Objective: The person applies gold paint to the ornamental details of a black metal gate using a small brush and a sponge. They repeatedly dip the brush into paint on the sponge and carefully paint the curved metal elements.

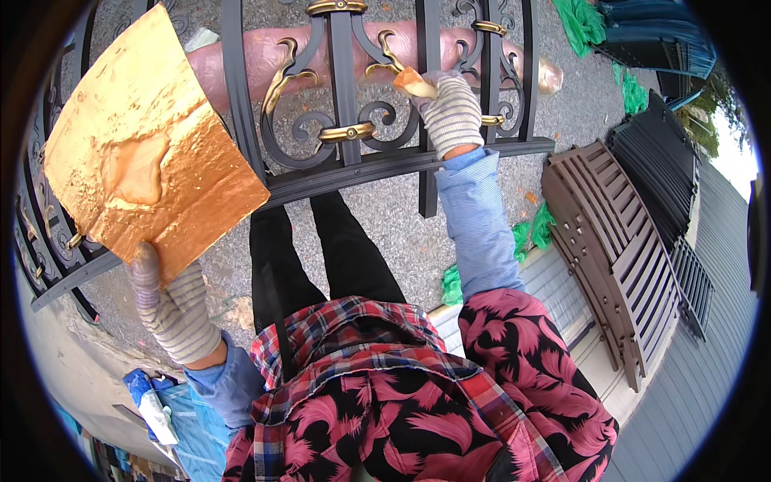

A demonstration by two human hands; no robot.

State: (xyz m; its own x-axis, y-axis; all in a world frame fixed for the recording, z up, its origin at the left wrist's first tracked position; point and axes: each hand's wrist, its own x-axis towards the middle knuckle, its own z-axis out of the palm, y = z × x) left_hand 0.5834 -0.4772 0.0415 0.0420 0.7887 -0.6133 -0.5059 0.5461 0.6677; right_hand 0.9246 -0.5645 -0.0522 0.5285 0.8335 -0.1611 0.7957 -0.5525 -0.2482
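My left hand [175,309], in a striped knit glove, grips the lower edge of a square board [189,205] with its thumb on top. The board is coated in gold paint, and a wet puddle of gold paint [138,170] lies in its middle. In my gloved right hand [452,116] is a small cream piece, apparently sponge [414,83], with an orange-gold tip. That hand is over a black metal fence panel [345,178], close to a curled scroll [385,52] with gold on it. Gold collars [347,132] ring the panel's bars. I cannot tell whether the sponge touches the metal.
A plastic-wrapped pinkish roll [265,60] lies beneath the panel. More black scrollwork panels [52,241] stand at the left. Brown slatted panels [618,249] and black panels [658,153] are stacked to the right. Green plastic [578,24] and blue sheeting [197,434] lie on the ground.
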